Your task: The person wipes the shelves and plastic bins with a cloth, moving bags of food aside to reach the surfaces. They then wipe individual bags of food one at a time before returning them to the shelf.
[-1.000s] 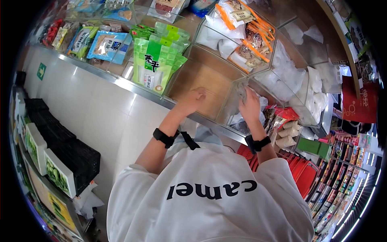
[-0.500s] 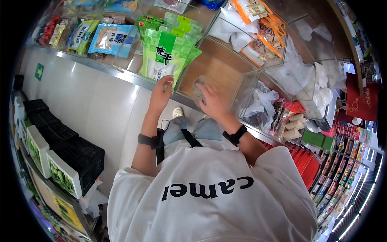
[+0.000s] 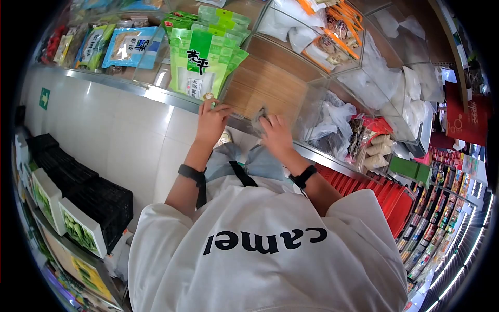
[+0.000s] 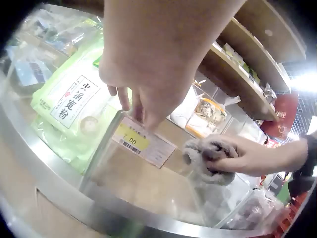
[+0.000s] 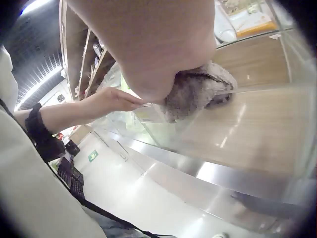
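Observation:
In the left wrist view a price tag [image 4: 143, 143] marked 7.00 is pinched by the fingers of the left hand [image 4: 148, 74], at the top of a clear divider beside a green noodle bag [image 4: 74, 99]. The right hand [image 4: 242, 156] grips a crumpled grey cloth [image 4: 210, 156] over the wooden-bottomed bin. In the head view the left hand [image 3: 212, 122] is at the bin's front left corner, and the right hand [image 3: 278, 136] holds the cloth [image 3: 258, 119] at the front glass. The right wrist view shows the cloth [image 5: 198, 91] bunched under the fingers.
Clear dividers [image 3: 312, 104] and a metal front edge [image 3: 171, 99] bound the bin [image 3: 265, 86]. White plastic bags [image 3: 332, 119] lie to its right, orange-edged packs [image 3: 338, 41] behind. Black crates [image 3: 104, 197] stand on the floor at left, red baskets [image 3: 384, 203] at right.
The left hand moved from over the bin to its front left corner. The right hand came left from the right divider with the cloth, then shifted slightly toward the front edge.

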Action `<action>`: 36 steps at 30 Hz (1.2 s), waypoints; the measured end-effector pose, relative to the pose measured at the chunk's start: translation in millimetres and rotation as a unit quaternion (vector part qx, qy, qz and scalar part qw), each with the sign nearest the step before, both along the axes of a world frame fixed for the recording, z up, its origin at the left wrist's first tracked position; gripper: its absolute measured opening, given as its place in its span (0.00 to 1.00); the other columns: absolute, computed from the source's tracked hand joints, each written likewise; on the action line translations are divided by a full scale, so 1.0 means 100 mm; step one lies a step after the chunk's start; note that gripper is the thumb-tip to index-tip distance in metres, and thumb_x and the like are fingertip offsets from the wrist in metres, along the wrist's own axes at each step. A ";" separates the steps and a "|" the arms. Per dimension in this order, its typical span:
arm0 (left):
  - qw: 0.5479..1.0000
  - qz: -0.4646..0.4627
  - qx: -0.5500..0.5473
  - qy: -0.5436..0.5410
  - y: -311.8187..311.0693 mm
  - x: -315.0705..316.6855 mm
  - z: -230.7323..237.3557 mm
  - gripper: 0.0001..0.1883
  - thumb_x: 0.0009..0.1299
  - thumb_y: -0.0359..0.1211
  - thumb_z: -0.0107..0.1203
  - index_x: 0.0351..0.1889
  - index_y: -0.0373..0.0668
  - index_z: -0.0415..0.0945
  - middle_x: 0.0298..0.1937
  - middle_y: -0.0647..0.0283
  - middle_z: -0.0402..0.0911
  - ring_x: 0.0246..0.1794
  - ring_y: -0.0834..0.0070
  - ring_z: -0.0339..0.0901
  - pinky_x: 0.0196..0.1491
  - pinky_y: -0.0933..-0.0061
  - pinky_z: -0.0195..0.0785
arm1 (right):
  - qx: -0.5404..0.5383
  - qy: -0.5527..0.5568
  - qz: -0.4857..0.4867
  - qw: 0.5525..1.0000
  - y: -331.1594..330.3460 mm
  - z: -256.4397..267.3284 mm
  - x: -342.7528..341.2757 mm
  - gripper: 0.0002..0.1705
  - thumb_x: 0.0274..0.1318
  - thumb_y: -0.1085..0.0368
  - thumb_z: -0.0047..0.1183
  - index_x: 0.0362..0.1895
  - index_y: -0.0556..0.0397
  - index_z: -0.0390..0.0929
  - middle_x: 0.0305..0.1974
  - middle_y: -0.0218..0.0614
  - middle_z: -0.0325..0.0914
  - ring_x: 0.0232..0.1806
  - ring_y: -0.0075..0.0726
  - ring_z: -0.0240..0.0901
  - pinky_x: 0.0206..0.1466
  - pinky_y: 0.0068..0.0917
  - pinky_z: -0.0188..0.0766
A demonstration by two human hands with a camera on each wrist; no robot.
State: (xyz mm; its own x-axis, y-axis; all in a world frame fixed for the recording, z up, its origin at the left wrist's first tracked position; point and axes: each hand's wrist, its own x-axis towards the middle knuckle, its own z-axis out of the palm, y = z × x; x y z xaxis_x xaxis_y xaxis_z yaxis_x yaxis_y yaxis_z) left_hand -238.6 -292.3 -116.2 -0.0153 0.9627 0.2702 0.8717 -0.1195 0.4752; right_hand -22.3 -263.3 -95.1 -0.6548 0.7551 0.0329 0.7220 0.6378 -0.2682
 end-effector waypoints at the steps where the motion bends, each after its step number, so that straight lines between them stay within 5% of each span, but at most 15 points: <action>1: 1.000 -0.003 0.000 0.000 0.00 0.01 0.03 0.09 0.50 0.29 0.57 0.30 0.50 0.80 0.38 0.75 0.78 0.48 0.70 0.65 0.54 0.67 0.55 | -0.003 -0.021 -0.008 1.000 -0.03 0.06 0.11 0.26 0.33 0.65 0.56 0.44 0.50 0.69 0.41 0.37 0.65 0.47 0.42 0.60 0.49 0.36 0.58; 9: 0.995 0.022 -0.099 0.018 0.06 0.09 0.14 0.10 0.53 0.29 0.55 0.34 0.47 0.80 0.39 0.71 0.79 0.50 0.67 0.65 0.56 0.64 0.52 | -0.001 -0.102 -0.039 0.994 -0.10 0.15 1.00 0.22 0.34 0.70 0.51 0.42 0.49 0.71 0.41 0.39 0.66 0.47 0.44 0.61 0.49 0.38 0.60; 11: 0.994 0.023 -0.102 0.027 0.08 0.12 0.16 0.09 0.54 0.30 0.55 0.34 0.47 0.80 0.39 0.70 0.79 0.50 0.66 0.65 0.56 0.64 0.52 | -0.051 -0.037 -0.082 0.995 0.07 0.29 0.95 0.21 0.33 0.71 0.50 0.40 0.48 0.73 0.40 0.40 0.68 0.45 0.45 0.64 0.47 0.39 0.61; 15: 0.998 0.015 -0.056 -0.023 0.13 0.23 0.15 0.07 0.53 0.33 0.54 0.30 0.46 0.79 0.38 0.67 0.78 0.50 0.66 0.65 0.57 0.62 0.51 | 0.037 -0.089 -0.109 0.989 0.79 0.45 0.87 0.22 0.33 0.72 0.50 0.41 0.45 0.74 0.41 0.37 0.70 0.46 0.43 0.65 0.47 0.40 0.60; 17: 0.996 -0.010 -0.081 -0.023 0.18 0.36 0.24 0.09 0.54 0.32 0.54 0.34 0.46 0.77 0.40 0.66 0.77 0.50 0.65 0.66 0.57 0.62 0.51 | 0.135 -0.119 -0.075 0.981 1.18 0.35 0.89 0.20 0.35 0.71 0.50 0.39 0.43 0.76 0.42 0.34 0.70 0.46 0.41 0.65 0.49 0.40 0.59; 21: 0.993 -0.076 -0.069 -0.052 0.20 0.73 0.15 0.15 0.55 0.32 0.53 0.42 0.44 0.74 0.44 0.61 0.75 0.51 0.63 0.66 0.57 0.61 0.52 | 0.098 -0.180 0.047 0.978 1.75 -0.11 0.99 0.18 0.37 0.71 0.50 0.38 0.41 0.78 0.42 0.32 0.71 0.47 0.39 0.65 0.51 0.39 0.57; 23: 0.990 -0.089 -0.090 -0.056 0.14 0.88 0.16 0.16 0.55 0.33 0.53 0.44 0.44 0.73 0.45 0.60 0.75 0.51 0.63 0.66 0.57 0.61 0.52 | 0.034 -0.390 0.116 0.913 1.86 -0.32 0.94 0.21 0.33 0.70 0.50 0.38 0.42 0.78 0.40 0.34 0.74 0.48 0.39 0.67 0.51 0.39 0.59; 26: 0.986 -0.098 -0.101 -0.087 0.08 1.08 0.11 0.17 0.55 0.33 0.53 0.43 0.43 0.73 0.44 0.60 0.74 0.51 0.64 0.66 0.58 0.61 0.51 | -0.025 -0.494 0.128 0.860 1.82 -0.53 0.86 0.18 0.32 0.66 0.51 0.36 0.44 0.79 0.37 0.37 0.77 0.43 0.42 0.72 0.46 0.38 0.66; 30: 0.974 -0.108 -0.147 -0.135 0.11 1.31 0.12 0.18 0.57 0.33 0.50 0.46 0.42 0.71 0.46 0.59 0.74 0.51 0.63 0.67 0.56 0.60 0.53 | -0.207 -0.434 0.232 0.845 1.28 -0.64 0.82 0.14 0.33 0.65 0.50 0.31 0.50 0.80 0.31 0.45 0.77 0.36 0.49 0.75 0.37 0.42 0.71; 32: 0.963 -0.118 -0.191 -0.146 0.14 1.42 0.19 0.17 0.57 0.33 0.49 0.46 0.41 0.71 0.46 0.58 0.74 0.51 0.62 0.68 0.56 0.60 0.54 | -0.260 -0.474 0.239 0.807 1.00 -0.29 0.60 0.14 0.33 0.65 0.50 0.30 0.51 0.81 0.28 0.45 0.77 0.38 0.49 0.74 0.38 0.41 0.71; 36: 0.912 -0.179 -0.344 -0.133 0.30 1.64 0.13 0.16 0.60 0.33 0.44 0.46 0.40 0.70 0.48 0.57 0.74 0.51 0.61 0.68 0.55 0.60 0.55 | -0.206 -0.405 0.288 0.843 1.22 -0.37 0.85 0.09 0.34 0.62 0.52 0.24 0.49 0.80 0.24 0.43 0.76 0.35 0.46 0.74 0.38 0.42 0.68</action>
